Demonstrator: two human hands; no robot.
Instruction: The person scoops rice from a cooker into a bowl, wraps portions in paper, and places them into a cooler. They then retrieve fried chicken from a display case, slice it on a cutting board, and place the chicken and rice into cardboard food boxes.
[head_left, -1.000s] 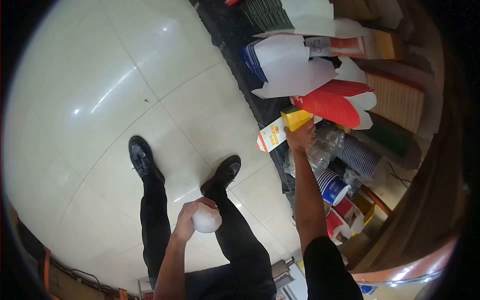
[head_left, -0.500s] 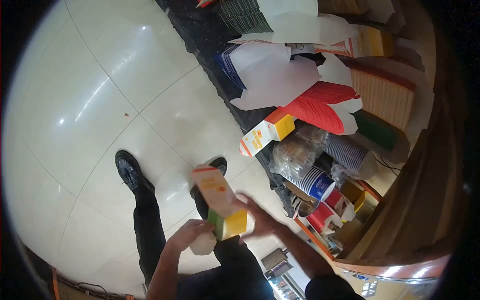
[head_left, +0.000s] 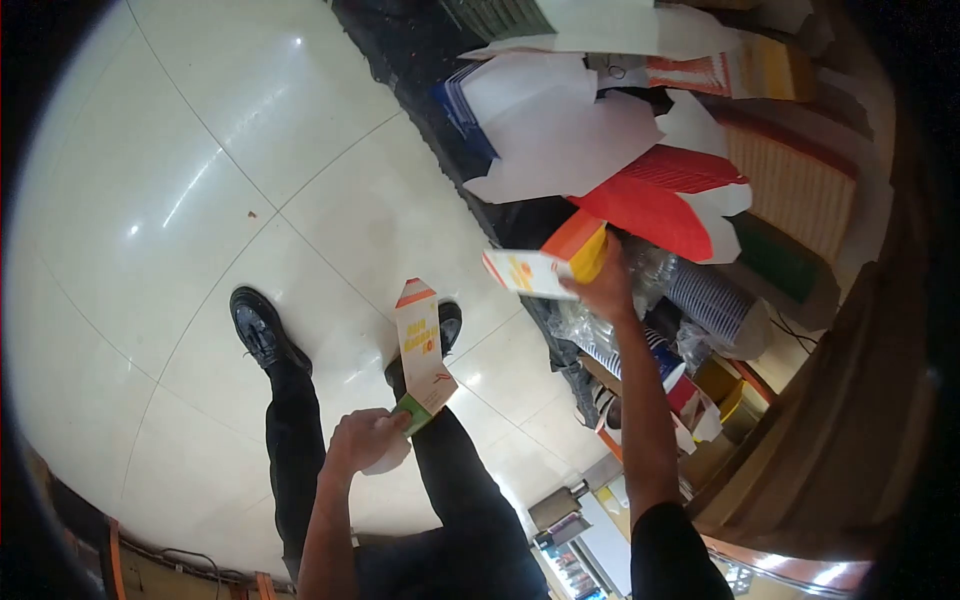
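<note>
My left hand [head_left: 368, 440] is closed around the lower, green end of an opened paper box [head_left: 420, 340], white with orange print and an orange flap at its top, held over my right leg. My right hand [head_left: 603, 285] has its fingers closed on the yellow side of a second box [head_left: 545, 268], which is white, yellow and orange and lies at the table's near edge. A stack of red cartons [head_left: 660, 195] is just above that second box.
White folded cartons [head_left: 550, 120] lie on the black-covered table. Stacked cups [head_left: 705, 300] in plastic wrap sit beyond my right hand. A yellow container [head_left: 742, 412] stands lower right. Brown cardboard [head_left: 830, 400] fills the right side. Tiled floor [head_left: 180, 250] spreads at left.
My right hand has moved up and right from the held box to the one on the table edge. The box in my left hand now shows its narrow side and its yellow face is out of sight.
</note>
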